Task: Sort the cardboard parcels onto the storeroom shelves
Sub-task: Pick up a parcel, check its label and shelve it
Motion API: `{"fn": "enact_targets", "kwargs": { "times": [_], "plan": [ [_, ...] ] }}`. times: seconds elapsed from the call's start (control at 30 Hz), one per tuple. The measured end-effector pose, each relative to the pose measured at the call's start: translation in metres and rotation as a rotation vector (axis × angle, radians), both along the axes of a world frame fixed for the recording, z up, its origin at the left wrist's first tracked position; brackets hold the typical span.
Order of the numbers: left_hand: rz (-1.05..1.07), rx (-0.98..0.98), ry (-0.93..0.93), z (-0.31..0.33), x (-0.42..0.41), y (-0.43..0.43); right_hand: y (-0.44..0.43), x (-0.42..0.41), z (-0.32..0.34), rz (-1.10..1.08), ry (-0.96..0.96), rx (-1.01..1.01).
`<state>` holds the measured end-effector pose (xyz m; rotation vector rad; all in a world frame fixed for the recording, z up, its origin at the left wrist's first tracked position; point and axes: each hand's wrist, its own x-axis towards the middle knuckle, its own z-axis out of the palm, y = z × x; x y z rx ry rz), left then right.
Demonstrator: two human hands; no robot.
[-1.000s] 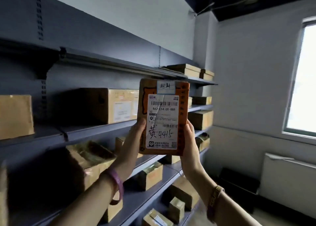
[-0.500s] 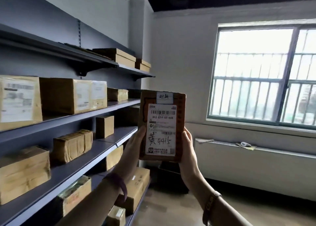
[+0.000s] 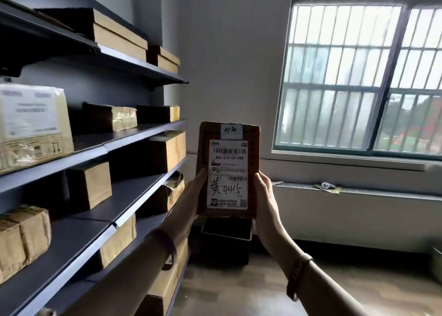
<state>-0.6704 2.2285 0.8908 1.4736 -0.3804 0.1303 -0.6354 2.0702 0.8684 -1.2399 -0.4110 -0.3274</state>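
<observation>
Bare forearms: a purple band on the left wrist, a brown-gold bracelet on the right.

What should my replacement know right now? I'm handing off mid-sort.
Left hand and right hand each grip a side of the labelled parcel, held upright, label facing the camera, in the air off the shelf end.
Shelves on the left already carry several parcels.
Left: find this parcel's shelf spot and set it down.
</observation>
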Motion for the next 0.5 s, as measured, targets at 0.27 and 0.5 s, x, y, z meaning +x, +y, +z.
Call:
{"fn": "enact_targets", "kwargs": {
  "times": [0.27,0.5],
  "plan": [
    [-0.072,0.016,-0.036,-0.023,0.176,-0.015,-0.018,0.169,-0.023,-0.05,0.076,0.031],
    [-0.022,0.017,-0.01,-0.03,0.34,-0.049,-0.046,0.341,-0.033,-0.041,0.106,0.013]
  ]
}}
